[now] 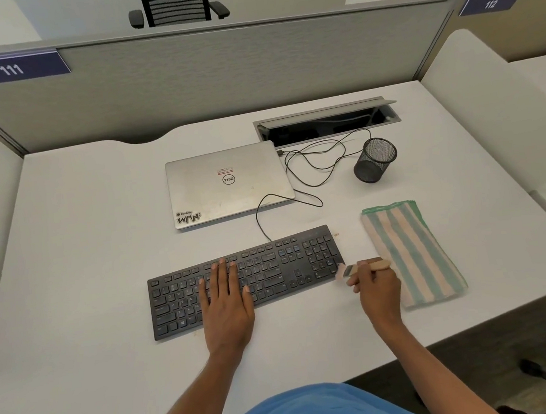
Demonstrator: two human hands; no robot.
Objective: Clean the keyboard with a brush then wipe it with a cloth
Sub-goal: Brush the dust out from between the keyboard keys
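A black keyboard lies across the white desk, tilted a little. My left hand rests flat on its middle keys with straight fingers. My right hand grips a small brush with a wooden handle just off the keyboard's right end. The pale bristles touch the keyboard's lower right corner. A folded cloth with green and peach stripes lies on the desk to the right of that hand.
A shut silver laptop sits behind the keyboard, with black cables running to an open cable hatch. A black mesh pen cup stands at the right. Grey partitions wall the desk's back and sides.
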